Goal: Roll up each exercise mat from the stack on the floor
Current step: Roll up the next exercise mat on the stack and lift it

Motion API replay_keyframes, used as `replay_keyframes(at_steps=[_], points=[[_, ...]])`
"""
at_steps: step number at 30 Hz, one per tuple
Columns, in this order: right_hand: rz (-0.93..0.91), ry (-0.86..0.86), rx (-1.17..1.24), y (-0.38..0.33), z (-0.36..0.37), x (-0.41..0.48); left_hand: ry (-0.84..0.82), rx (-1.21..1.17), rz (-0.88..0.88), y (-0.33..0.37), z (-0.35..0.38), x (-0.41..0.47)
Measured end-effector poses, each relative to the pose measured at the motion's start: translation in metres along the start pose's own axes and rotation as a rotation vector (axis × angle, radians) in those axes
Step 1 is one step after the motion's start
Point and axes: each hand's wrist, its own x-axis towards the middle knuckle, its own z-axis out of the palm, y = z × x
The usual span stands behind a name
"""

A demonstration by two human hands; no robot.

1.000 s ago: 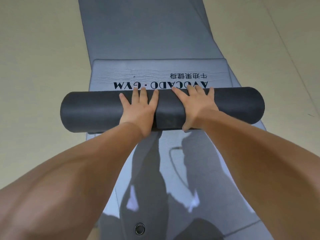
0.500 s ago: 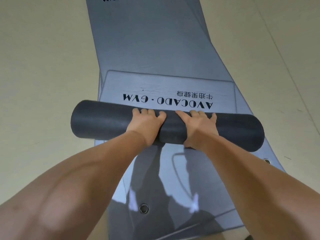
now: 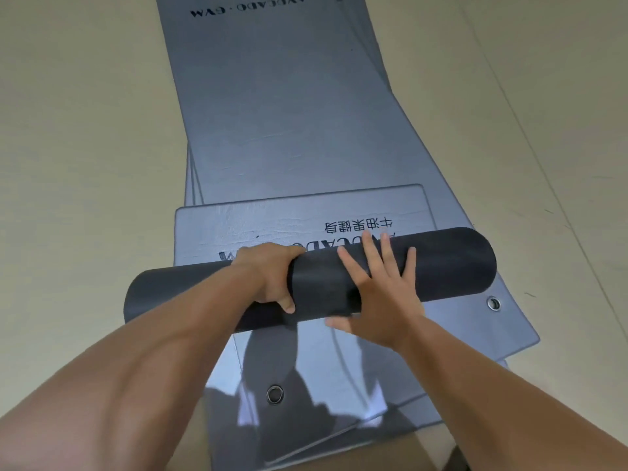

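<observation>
The dark rolled mat (image 3: 441, 263) lies across the middle of the frame, tilted so its right end sits higher in the picture than its left end. It rests on the grey stack of mats (image 3: 289, 113) that runs from the top of the frame down to the bottom centre on the beige floor (image 3: 85, 130).

The left hand (image 3: 268, 277) is clenched around the roll, fingers curled over its far side and the thumb pressing on the near side. The right hand (image 3: 380, 294) lies flat and released on top of the roll just beside it, fingers spread and pointing up the frame, thumb sticking out toward the left under the roll's near edge.

Compared with half a second ago, the roll has turned: then it sloped down to the right, now it slopes up to the right. The right hand, which then cupped the roll with curled fingers, has opened flat. The unrolled tail (image 3: 306, 215) of the mat beyond the roll is shorter, and the roll now covers most of the "AVOCADO · GYM" lettering (image 3: 234, 256) that was fully readable before; the Chinese characters (image 3: 358, 226) above it still show.

Two metal eyelets show on the mat below: one (image 3: 275, 394) at lower centre, one (image 3: 493, 303) just under the roll's right end. A second printed logo (image 3: 248, 10) appears at the top of the frame.
</observation>
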Motion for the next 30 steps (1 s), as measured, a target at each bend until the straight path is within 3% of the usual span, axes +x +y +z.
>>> replay_keyframes(at_steps=[3, 6, 10, 16, 20, 22, 30], points=[[0.054, -0.110, -0.072, -0.003, 0.014, 0.002, 0.067, -0.120, -0.004, -0.013, 0.015, -0.004], [0.076, -0.142, -0.056, 0.001, 0.002, 0.030, 0.253, -0.158, -0.027, -0.018, 0.025, -0.007], [0.134, -0.103, 0.011, 0.000, -0.018, 0.085, 0.575, 0.036, 0.002, -0.021, 0.038, -0.011], [0.159, -0.076, -0.054, 0.000, -0.023, 0.121, 0.391, 0.164, -0.139, -0.003, 0.074, -0.008], [0.080, 0.186, -0.029, -0.006, -0.004, 0.099, 0.394, 0.133, -0.140, -0.011, 0.065, 0.009], [0.002, 0.233, -0.041, -0.006, 0.008, 0.083, 0.403, 0.118, -0.148, -0.018, 0.053, 0.022], [-0.018, -0.122, -0.182, 0.006, -0.008, 0.120, 0.280, 0.077, -0.165, -0.040, -0.004, 0.063]])
